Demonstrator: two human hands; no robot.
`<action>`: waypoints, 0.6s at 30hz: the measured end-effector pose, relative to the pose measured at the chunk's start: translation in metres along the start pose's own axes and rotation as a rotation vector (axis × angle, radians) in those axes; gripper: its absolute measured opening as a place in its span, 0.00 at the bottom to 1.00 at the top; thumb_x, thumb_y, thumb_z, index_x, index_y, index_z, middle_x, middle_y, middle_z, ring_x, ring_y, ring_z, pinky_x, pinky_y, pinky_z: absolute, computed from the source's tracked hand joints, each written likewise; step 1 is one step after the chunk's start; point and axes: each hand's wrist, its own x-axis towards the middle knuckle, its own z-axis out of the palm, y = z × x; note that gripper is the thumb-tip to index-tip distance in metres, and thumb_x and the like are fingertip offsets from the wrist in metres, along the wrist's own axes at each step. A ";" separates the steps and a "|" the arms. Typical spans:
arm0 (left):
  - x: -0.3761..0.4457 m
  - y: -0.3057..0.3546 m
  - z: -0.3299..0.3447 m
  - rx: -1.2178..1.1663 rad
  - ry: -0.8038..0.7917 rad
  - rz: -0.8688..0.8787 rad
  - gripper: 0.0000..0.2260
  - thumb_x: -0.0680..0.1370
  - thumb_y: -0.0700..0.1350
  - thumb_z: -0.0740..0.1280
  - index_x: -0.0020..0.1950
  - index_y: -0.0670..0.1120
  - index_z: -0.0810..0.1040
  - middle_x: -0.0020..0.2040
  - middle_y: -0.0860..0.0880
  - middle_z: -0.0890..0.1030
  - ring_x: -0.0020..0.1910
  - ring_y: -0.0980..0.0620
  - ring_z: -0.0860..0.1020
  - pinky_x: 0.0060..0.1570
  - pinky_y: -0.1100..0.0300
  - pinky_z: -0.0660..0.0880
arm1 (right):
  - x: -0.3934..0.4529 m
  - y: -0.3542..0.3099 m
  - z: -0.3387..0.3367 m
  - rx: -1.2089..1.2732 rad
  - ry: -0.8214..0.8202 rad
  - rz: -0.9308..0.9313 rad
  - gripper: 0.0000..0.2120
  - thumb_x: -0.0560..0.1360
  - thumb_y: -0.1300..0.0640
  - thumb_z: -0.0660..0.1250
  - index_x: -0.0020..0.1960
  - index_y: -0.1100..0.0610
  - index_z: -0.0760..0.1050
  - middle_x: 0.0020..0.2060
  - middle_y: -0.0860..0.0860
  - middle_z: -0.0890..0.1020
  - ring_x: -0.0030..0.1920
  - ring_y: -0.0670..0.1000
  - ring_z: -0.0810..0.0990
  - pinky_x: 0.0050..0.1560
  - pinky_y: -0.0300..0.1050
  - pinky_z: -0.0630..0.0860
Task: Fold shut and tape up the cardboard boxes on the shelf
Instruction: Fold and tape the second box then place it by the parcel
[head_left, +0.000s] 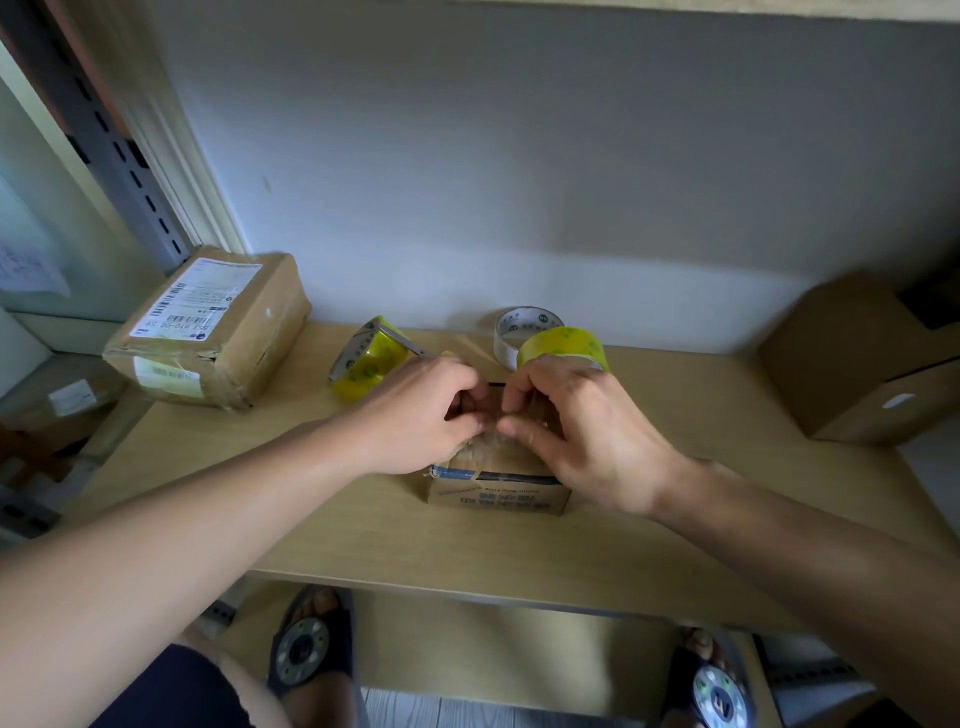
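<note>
Both forearms reach over the shelf as the left hand and right hand, fingers curled, pinch clear tape onto the top of a small cardboard box near the front edge, apparently sealing its folded flaps.

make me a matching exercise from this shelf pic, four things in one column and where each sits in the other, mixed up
Things:
1. labelled parcel
2. small box
3. white tape roll
4. plain brown box

Places:
A. under both hands
B. far right of the shelf
C. by the back wall, behind the right hand
D. left end, by the metal upright

Pairs: 1-D, 2-A, 3-C, 4-B
</note>
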 end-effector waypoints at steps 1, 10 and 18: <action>0.000 0.001 0.000 -0.002 0.004 0.000 0.06 0.78 0.47 0.73 0.44 0.48 0.80 0.42 0.49 0.79 0.43 0.46 0.77 0.45 0.47 0.75 | 0.000 0.000 -0.001 0.012 -0.011 0.013 0.07 0.76 0.54 0.74 0.49 0.53 0.75 0.38 0.38 0.73 0.40 0.41 0.73 0.41 0.36 0.70; 0.000 0.004 0.000 -0.017 0.011 -0.007 0.04 0.78 0.46 0.74 0.46 0.47 0.82 0.44 0.50 0.80 0.45 0.48 0.78 0.47 0.49 0.75 | 0.004 0.002 0.003 -0.016 -0.025 0.038 0.04 0.74 0.61 0.74 0.47 0.53 0.82 0.35 0.40 0.77 0.37 0.41 0.75 0.39 0.33 0.71; 0.001 0.007 -0.001 0.023 0.004 -0.004 0.16 0.76 0.43 0.73 0.36 0.59 0.70 0.39 0.53 0.78 0.41 0.48 0.77 0.42 0.52 0.73 | -0.004 -0.002 0.001 -0.191 -0.007 -0.184 0.06 0.79 0.56 0.67 0.47 0.54 0.82 0.43 0.48 0.83 0.46 0.55 0.78 0.45 0.53 0.78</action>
